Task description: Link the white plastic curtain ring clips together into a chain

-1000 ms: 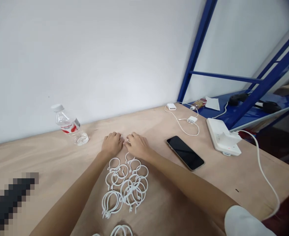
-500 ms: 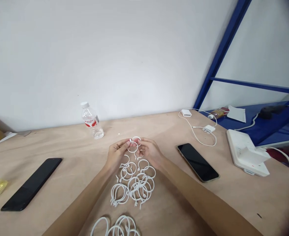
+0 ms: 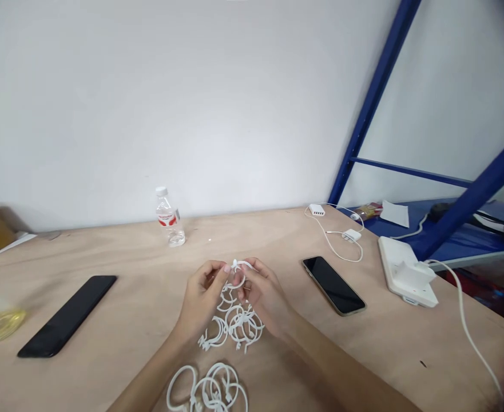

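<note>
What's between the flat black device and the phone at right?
Head view: the left hand, the right hand, the white ring they hold, and some loose white rings on the table.

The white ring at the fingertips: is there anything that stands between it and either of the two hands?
Nothing visible stands in the way: the left hand and the right hand both hold the white ring with their fingers. The loose rings lie lower in the view, on the table, not in between.
</note>
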`<action>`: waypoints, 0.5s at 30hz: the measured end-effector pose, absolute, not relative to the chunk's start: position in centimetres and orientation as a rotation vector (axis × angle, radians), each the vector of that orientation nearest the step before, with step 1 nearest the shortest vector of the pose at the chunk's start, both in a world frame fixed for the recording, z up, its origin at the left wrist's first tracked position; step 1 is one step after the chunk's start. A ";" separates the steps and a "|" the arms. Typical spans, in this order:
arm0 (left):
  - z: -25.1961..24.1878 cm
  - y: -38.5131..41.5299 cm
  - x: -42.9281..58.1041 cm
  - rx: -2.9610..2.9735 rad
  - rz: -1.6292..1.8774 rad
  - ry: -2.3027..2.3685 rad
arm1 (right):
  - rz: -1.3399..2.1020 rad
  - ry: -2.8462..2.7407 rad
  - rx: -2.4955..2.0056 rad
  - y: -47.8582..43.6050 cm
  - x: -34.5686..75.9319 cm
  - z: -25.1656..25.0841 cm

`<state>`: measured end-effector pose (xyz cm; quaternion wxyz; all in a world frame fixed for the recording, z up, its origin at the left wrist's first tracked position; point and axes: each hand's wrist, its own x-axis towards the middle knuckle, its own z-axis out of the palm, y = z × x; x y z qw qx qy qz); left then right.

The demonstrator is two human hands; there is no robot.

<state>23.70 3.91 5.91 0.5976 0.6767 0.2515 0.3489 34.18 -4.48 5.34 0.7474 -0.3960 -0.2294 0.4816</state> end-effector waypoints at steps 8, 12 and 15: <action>4.8 2.0 21.6 1.052 0.850 0.608 | 1.035 -0.424 -0.906 -5.1 31.4 6.3; 5.4 0.9 20.6 0.773 0.843 0.507 | 1.106 -0.414 -0.945 -5.2 29.7 6.5; 5.7 1.0 19.0 0.702 0.918 0.504 | 1.224 -0.517 -1.023 -5.3 29.1 6.4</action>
